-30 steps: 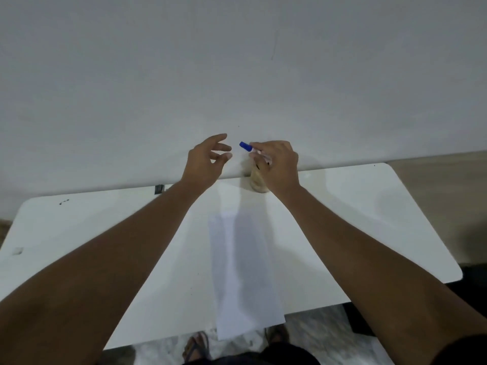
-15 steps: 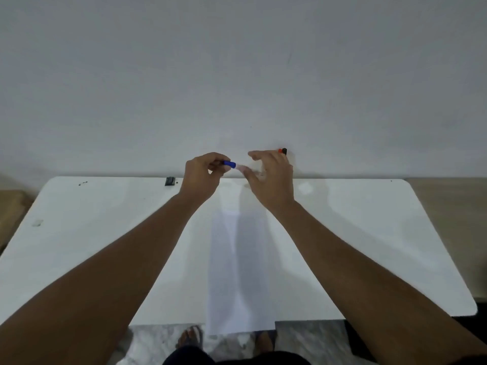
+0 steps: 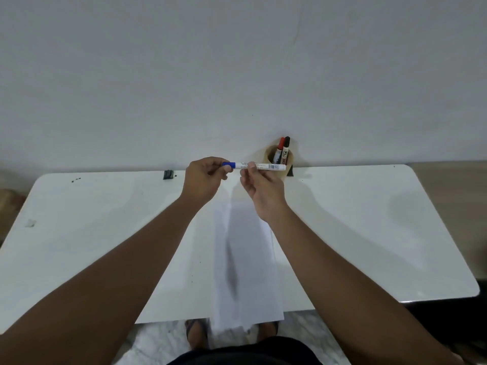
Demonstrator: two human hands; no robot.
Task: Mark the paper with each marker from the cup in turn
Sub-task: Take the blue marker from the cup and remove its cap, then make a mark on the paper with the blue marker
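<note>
Cup holds red and black markers; both hands' grips pinch the blue marker.

White table: paper, cup.

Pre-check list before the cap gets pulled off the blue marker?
1. Left hand pinches the blue cap: ok.
2. Right hand grips the marker barrel: ok.
3. Cap already off: not ok, it sits on the barrel.
4. Paper flat on the table below the hands: ok; near edge overhangs.
5. Red and black markers upright in the cup: ok.
6. Paper already marked: cannot tell, shadow covers it.
</note>
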